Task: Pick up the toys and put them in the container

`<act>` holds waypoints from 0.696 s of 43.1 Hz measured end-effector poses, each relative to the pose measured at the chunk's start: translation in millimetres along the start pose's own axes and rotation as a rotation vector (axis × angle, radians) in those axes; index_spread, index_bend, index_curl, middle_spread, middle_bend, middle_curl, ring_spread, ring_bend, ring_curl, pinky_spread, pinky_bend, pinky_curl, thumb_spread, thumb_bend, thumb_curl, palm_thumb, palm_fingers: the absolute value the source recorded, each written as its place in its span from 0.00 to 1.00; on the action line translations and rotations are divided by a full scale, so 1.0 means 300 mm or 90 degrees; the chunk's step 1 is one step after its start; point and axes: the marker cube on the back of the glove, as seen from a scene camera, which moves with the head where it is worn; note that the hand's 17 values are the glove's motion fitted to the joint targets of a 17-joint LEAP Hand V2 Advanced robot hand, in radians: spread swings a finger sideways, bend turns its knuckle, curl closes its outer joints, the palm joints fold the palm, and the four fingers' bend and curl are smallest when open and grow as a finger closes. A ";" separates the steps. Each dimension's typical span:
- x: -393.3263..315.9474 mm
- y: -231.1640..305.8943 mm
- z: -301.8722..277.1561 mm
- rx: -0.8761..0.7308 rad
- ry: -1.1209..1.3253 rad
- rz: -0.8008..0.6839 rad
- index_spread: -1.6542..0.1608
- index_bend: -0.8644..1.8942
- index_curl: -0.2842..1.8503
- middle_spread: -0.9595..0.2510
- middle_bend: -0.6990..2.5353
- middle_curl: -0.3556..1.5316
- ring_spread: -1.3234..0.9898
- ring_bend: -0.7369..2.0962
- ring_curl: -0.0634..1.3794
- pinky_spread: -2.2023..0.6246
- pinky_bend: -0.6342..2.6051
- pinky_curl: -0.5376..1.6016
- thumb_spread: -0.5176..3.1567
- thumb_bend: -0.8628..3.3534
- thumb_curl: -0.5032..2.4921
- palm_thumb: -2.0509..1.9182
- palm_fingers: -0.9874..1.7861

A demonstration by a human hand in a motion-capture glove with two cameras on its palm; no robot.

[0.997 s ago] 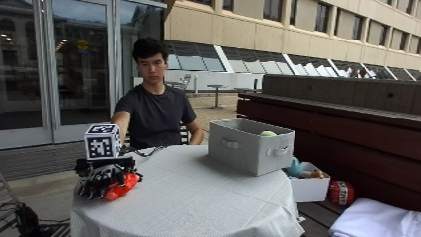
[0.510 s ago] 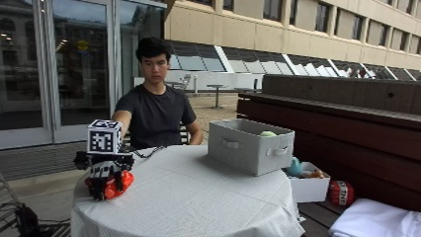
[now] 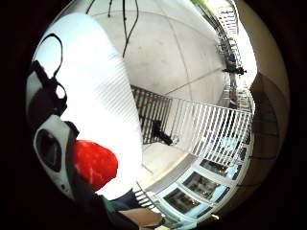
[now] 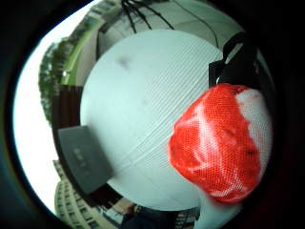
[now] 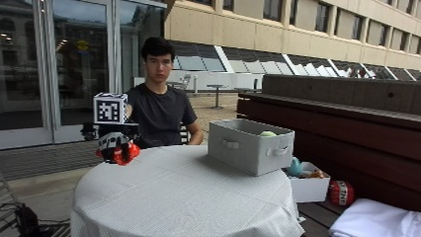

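Observation:
My gloved right hand (image 5: 115, 143) is raised above the near-left edge of the round table (image 5: 184, 197), its fingers curled round a red toy (image 5: 121, 154). The red toy (image 4: 217, 148) with white streaks fills much of the thumb side palm view and shows as a red lump (image 3: 94, 164) in the little finger side view. The grey fabric container (image 5: 250, 145) stands on the table's far right side, well away from the hand, with a green toy (image 5: 268, 133) lying inside it. The container (image 4: 85, 160) also shows across the white tablecloth in the thumb side view.
A white box (image 5: 309, 185) with more toys sits on the wooden bench (image 5: 342, 128) to the right of the table, a red ball (image 5: 340, 192) beside it. A white cloth (image 5: 375, 222) lies at the lower right. The person sits behind the table.
The hand has risen from the table's left edge, lifting the red toy off the cloth and holding it in the air.

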 end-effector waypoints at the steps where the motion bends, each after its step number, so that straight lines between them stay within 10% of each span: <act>1: -0.013 0.006 -0.033 0.004 -0.001 -0.012 0.76 0.52 0.33 0.49 0.46 0.52 0.37 0.63 0.37 0.60 0.45 0.40 0.34 0.28 0.40 0.70 0.76; 30: -0.592 0.331 -0.672 0.191 -0.045 -0.163 0.72 0.43 0.36 0.42 0.39 0.54 0.37 0.61 0.37 0.61 0.48 0.43 0.30 0.25 0.45 0.69 0.74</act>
